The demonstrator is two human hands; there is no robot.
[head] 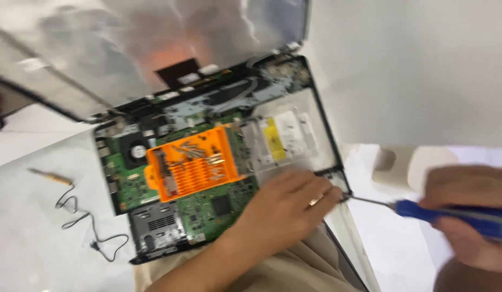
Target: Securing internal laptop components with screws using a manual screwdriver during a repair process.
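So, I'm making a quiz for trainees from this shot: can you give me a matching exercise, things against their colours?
Things:
1. screwdriver handle
2. bit tray
3. circuit board
4. thin cable

Colours:
A. green
B. black
C. blue
D. orange

Pairs: 1-C, 2-D, 3-A, 4-B. The right hand grips the screwdriver; the left hand rests on the laptop base.

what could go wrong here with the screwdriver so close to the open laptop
The blue-handled screwdriver in the right hand has its tip at the laptop corner beside the left hand; a slip might jab those fingers or the bare board. The orange bit tray lies on the board and might slide or spill.
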